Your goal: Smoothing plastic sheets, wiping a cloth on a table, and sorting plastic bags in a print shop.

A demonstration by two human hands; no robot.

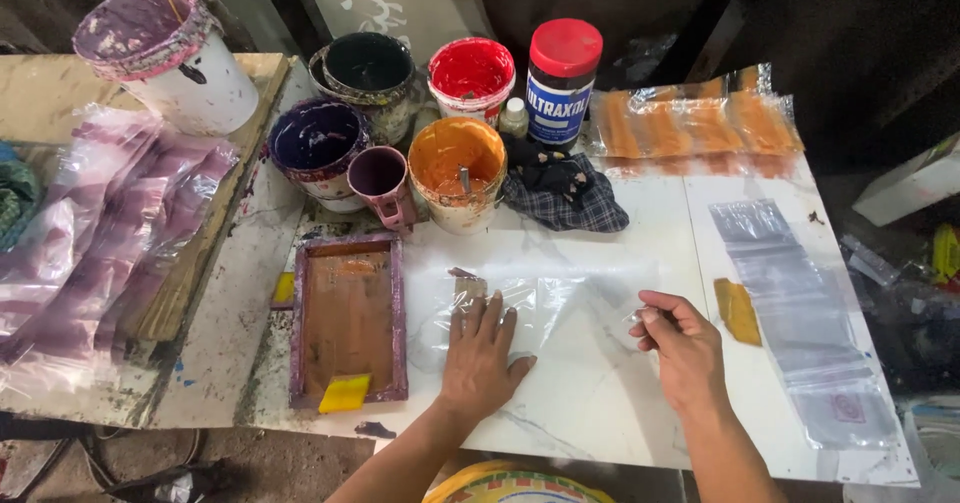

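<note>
A clear plastic bag (560,308) lies flat on the white marble table (600,403). My left hand (480,353) presses palm-down on the bag's left part, fingers spread. My right hand (680,343) pinches the bag's right edge between thumb and fingertips. A small wooden printing frame (348,318) with a purple-stained border lies just left of my left hand, and a yellow squeegee piece (345,393) rests on its near end.
Paint pots stand at the back: orange (458,168), red (471,75), dark purple (318,143), a pink mug (382,183) and a red-lidded jar (562,78). A plaid rag (565,193) lies beside them. Stacks of bags sit right (800,313), back right (695,123) and left (110,223).
</note>
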